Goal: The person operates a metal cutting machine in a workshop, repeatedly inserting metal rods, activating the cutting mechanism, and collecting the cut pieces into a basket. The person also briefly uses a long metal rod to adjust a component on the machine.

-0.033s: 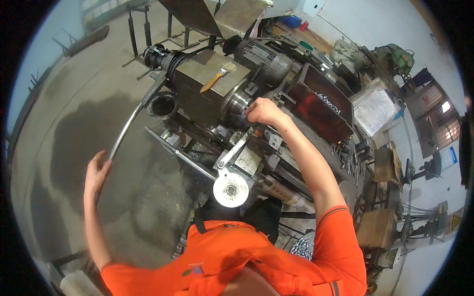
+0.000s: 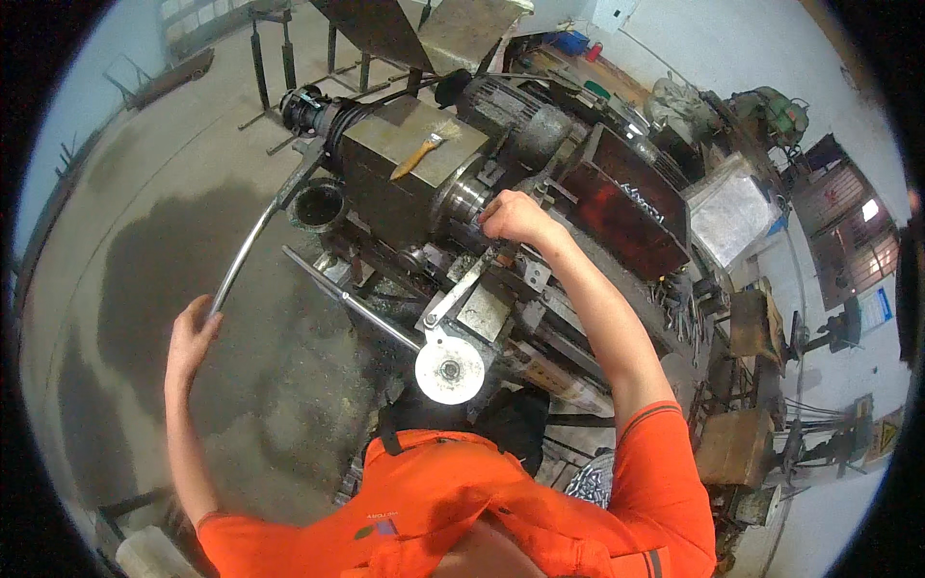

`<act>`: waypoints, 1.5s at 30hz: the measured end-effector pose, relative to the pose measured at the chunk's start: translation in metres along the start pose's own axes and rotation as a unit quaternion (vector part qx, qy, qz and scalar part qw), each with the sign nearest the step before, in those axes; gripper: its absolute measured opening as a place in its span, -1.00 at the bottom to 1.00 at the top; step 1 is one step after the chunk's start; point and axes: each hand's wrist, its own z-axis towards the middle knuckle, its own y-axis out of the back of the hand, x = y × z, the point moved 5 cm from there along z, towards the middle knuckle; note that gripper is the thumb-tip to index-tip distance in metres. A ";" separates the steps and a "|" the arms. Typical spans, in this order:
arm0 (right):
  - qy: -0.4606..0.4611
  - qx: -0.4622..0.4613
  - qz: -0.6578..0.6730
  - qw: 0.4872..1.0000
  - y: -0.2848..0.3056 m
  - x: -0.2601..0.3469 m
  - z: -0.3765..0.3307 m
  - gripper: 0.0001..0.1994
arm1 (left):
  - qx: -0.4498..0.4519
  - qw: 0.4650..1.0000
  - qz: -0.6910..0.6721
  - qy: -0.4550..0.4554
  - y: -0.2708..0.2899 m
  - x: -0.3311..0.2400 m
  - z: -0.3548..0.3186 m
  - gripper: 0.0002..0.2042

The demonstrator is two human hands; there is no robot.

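At the left, my left hand [image 2: 193, 337] is closed round the lower end of a long metal lever [image 2: 246, 249], which runs up to the spindle end of a small lathe. My right hand [image 2: 517, 218] is closed with its fingertips at the front of the lathe chuck [image 2: 468, 200]; whatever they pinch is hidden behind the fingers. Below that hand lie the tool slide and a pale metal arm [image 2: 457, 293]. A white round handwheel [image 2: 450, 370] sits close to my body, and a second metal bar [image 2: 376, 320] slants beside it.
A wooden-handled brush [image 2: 424, 157] rests on the headstock cover [image 2: 376, 135]. Behind the chuck stands a motor [image 2: 515, 120]. To the right, a dark red metal bin [image 2: 617, 207] holds small metal parts. More shiny parts [image 2: 591, 482] lie low beside my right side. Drill presses line the right wall.
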 end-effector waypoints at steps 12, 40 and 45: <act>0.050 -0.031 -0.048 0.997 0.003 0.007 0.014 -0.77 | -0.060 0.917 0.386 -0.078 -0.011 -0.004 0.024 -0.85; 0.025 -0.039 -0.055 0.997 0.006 0.017 0.006 -0.73 | -0.129 0.815 0.555 -0.100 0.094 0.101 0.205 -0.80; 0.085 -0.182 -0.030 0.979 0.015 0.009 -0.027 -0.66 | -0.293 0.860 0.270 -0.318 0.014 -0.007 0.159 -0.76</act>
